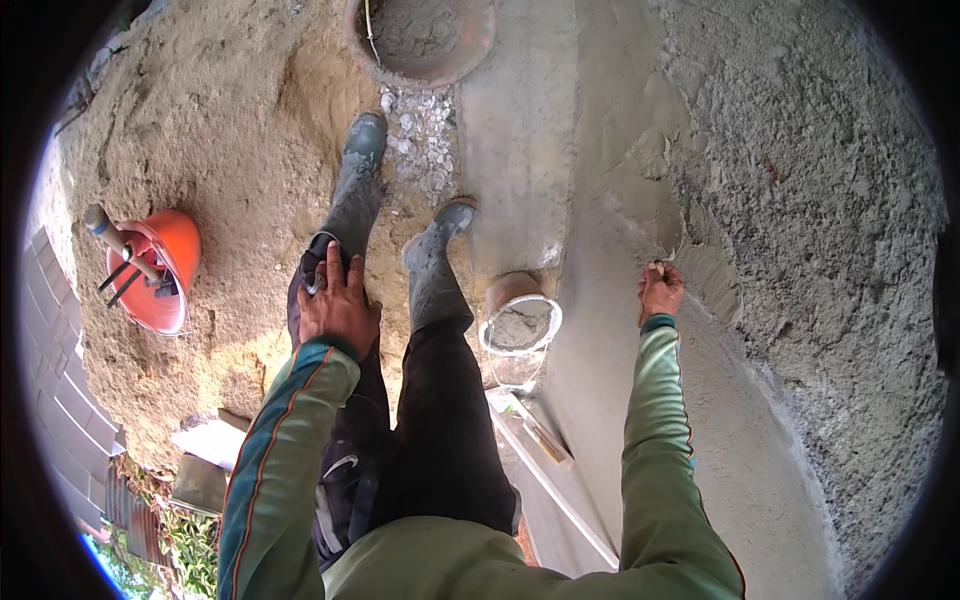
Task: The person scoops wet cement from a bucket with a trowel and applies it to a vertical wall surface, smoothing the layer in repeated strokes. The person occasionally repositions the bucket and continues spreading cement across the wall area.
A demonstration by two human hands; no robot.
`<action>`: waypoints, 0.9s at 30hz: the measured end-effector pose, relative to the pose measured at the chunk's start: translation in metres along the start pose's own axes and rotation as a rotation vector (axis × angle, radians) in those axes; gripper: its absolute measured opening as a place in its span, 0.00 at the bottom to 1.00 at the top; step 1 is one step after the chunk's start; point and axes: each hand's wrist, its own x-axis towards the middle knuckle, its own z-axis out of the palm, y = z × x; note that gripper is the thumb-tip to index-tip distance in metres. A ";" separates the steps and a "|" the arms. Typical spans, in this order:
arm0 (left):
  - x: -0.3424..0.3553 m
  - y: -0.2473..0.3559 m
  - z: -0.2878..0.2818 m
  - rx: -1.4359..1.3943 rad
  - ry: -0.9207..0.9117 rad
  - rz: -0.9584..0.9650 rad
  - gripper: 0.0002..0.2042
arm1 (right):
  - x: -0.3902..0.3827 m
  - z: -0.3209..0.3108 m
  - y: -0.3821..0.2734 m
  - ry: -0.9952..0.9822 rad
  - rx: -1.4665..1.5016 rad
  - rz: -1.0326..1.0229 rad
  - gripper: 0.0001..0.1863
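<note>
My right hand [660, 291] is closed around the handle of a trowel, held over a strip of smoothed wet mortar [625, 120]. The trowel's blade [668, 222] lies low against the mortar just beyond the fist, and its outline blends into the grey. My left hand [338, 305] rests on my bent left knee with the fingers stretched out, holding no tool. Between my right boot and the mortar strip stands a small bucket [520, 322] with a whitish rim and grey mix inside.
A large round tub [478, 45] of grey mix stands at the far middle, near white gravel [422, 140]. To the left, an orange bucket [182, 250] holds tools, including a hammer. A wood-handled float [548, 443] and a long pale straightedge [560, 490] lie near my right leg. Rough concrete [840, 200] spreads at right.
</note>
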 end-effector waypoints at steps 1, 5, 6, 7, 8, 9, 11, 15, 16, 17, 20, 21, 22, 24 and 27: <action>0.001 0.003 -0.002 -0.001 -0.002 -0.003 0.37 | -0.008 -0.012 -0.005 0.010 -0.013 -0.024 0.07; 0.001 0.014 -0.006 -0.009 -0.023 -0.004 0.37 | -0.045 -0.057 -0.033 -0.016 0.010 -0.040 0.06; 0.002 0.015 -0.008 -0.011 -0.023 -0.012 0.37 | -0.051 -0.062 -0.037 -0.031 0.032 -0.043 0.06; 0.000 0.017 -0.006 0.001 -0.024 -0.026 0.36 | -0.064 -0.069 -0.042 -0.046 0.053 -0.061 0.07; 0.001 0.017 -0.006 0.003 -0.018 -0.017 0.36 | -0.074 -0.074 -0.040 -0.024 0.092 -0.144 0.07; 0.000 0.015 -0.003 0.007 -0.017 -0.016 0.36 | -0.083 -0.079 -0.034 -0.009 0.129 -0.222 0.07; -0.001 0.012 0.004 0.020 -0.012 -0.021 0.36 | -0.098 -0.080 -0.026 -0.017 0.179 -0.279 0.10; 0.003 0.016 0.013 0.046 -0.005 -0.005 0.37 | -0.057 -0.058 0.010 -0.188 0.203 -0.052 0.12; 0.005 0.018 0.012 0.054 0.001 0.002 0.37 | -0.033 -0.051 0.026 -0.189 0.149 0.014 0.12; 0.006 0.017 0.015 0.059 0.022 0.015 0.37 | -0.007 -0.041 0.044 -0.201 0.095 0.081 0.11; 0.006 0.012 0.026 0.067 0.058 0.020 0.38 | 0.031 -0.013 0.071 -0.231 -0.054 0.195 0.10; 0.004 0.013 0.027 0.067 0.054 0.011 0.38 | 0.036 -0.007 0.077 -0.232 -0.104 0.218 0.10; 0.003 0.013 0.028 0.067 0.050 0.006 0.38 | 0.039 0.001 0.085 -0.228 -0.141 0.237 0.10; 0.002 0.013 0.031 0.072 0.065 0.009 0.38 | 0.047 0.010 0.092 -0.209 -0.216 0.259 0.09; 0.002 0.017 0.026 0.070 0.051 0.014 0.38 | 0.059 0.013 0.098 -0.221 -0.368 0.245 0.10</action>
